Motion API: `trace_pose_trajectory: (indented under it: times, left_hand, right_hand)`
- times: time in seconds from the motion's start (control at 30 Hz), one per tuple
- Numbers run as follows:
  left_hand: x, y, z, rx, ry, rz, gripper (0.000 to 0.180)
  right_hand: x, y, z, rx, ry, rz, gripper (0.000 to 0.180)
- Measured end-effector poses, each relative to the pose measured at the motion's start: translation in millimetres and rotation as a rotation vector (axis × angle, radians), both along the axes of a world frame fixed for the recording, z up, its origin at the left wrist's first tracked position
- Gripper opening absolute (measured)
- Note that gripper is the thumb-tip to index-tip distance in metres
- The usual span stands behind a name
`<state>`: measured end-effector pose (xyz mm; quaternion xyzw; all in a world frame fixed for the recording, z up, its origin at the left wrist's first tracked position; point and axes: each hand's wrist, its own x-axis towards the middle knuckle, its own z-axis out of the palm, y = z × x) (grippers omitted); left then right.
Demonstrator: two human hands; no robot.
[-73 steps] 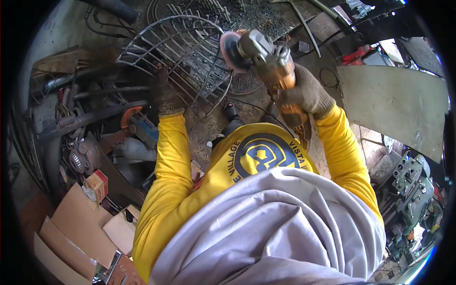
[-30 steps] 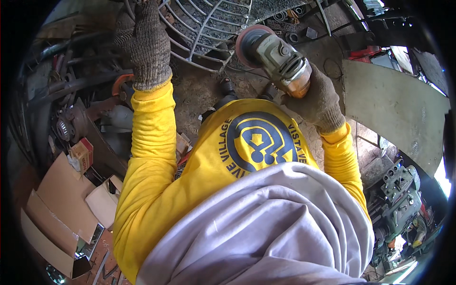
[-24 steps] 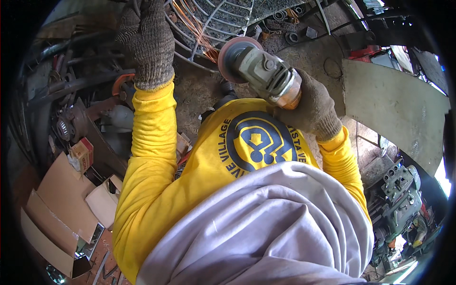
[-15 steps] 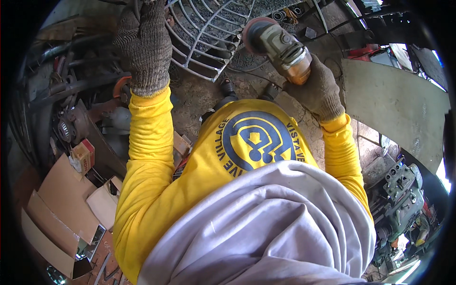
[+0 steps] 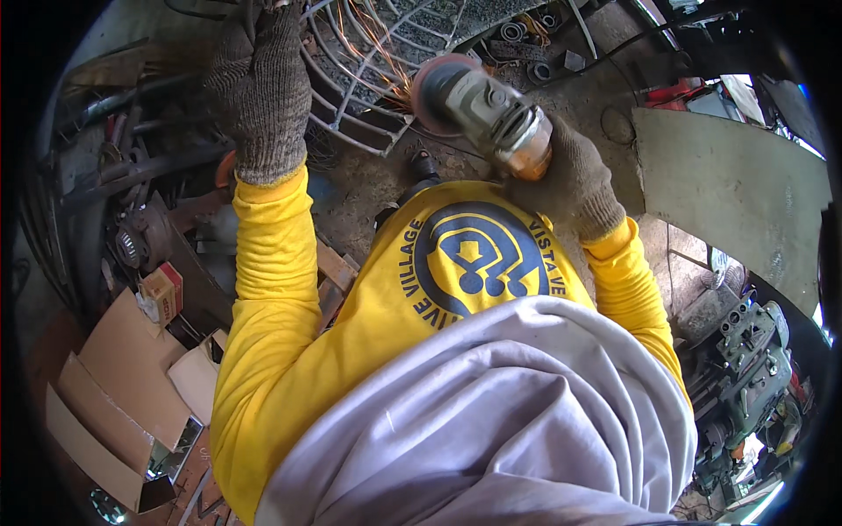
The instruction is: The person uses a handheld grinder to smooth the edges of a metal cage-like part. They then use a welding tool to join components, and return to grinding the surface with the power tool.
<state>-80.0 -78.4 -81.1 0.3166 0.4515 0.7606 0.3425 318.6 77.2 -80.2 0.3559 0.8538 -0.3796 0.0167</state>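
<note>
My right hand (image 5: 574,175), in a brown knit glove, is closed round the body of an angle grinder (image 5: 495,114). The grinder's reddish disc (image 5: 434,88) meets the near right side of a curved metal grille (image 5: 355,79) made of several bent rods. Orange sparks (image 5: 373,53) spray from the disc up and leftward across the rods. At the top left my left hand (image 5: 267,96), gloved alike, is closed at the grille's left end; its fingertips are partly cut off by the picture's edge.
Cardboard boxes (image 5: 123,386) and metal scrap lie to the left. A large flat sheet (image 5: 728,193) stands at the right, above a grey-green machine (image 5: 750,368). Bearing-like rings (image 5: 513,32) and a cord lie on the floor beyond the grinder. My foot (image 5: 423,164) is below the grille.
The grinder has moved left and slightly down, from beside the grille onto it, and sparks now fly. My left hand and the grille have shifted slightly.
</note>
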Motion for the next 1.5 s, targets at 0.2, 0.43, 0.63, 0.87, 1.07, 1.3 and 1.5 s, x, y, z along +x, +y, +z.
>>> trace_pose_trajectory:
  times: [0.2, 0.43, 0.63, 0.87, 1.07, 1.3, 1.5]
  left_hand:
    - [79, 28, 25, -0.212, 0.865, 0.623, 0.033]
    - [86, 34, 52, -0.196, 1.208, 0.671, 0.030]
    - [102, 60, 71, -0.291, 1.224, 0.493, 0.028]
    - [86, 81, 76, -0.342, 1.510, 0.455, 0.027]
    - [60, 75, 59, -0.177, 1.593, 0.479, 0.023]
    - [83, 60, 71, -0.065, 1.871, 0.414, 0.016]
    - [50, 37, 70, -0.237, 1.473, 0.128, 0.030]
  right_hand:
    - [11, 19, -11, -0.099, 0.026, -0.215, 0.078]
    - [57, 19, -52, -0.227, 0.159, -0.373, 0.068]
    - [84, 18, -69, -0.363, 0.283, -0.508, 0.066]
    - [98, 18, -72, -0.338, 0.369, -0.575, 0.063]
    - [98, 14, -73, -0.309, 0.376, -0.607, 0.068]
    - [93, 19, -56, -0.307, 0.567, -0.563, 0.058]
    - [95, 24, -48, -0.191, 0.547, -0.528, 0.062]
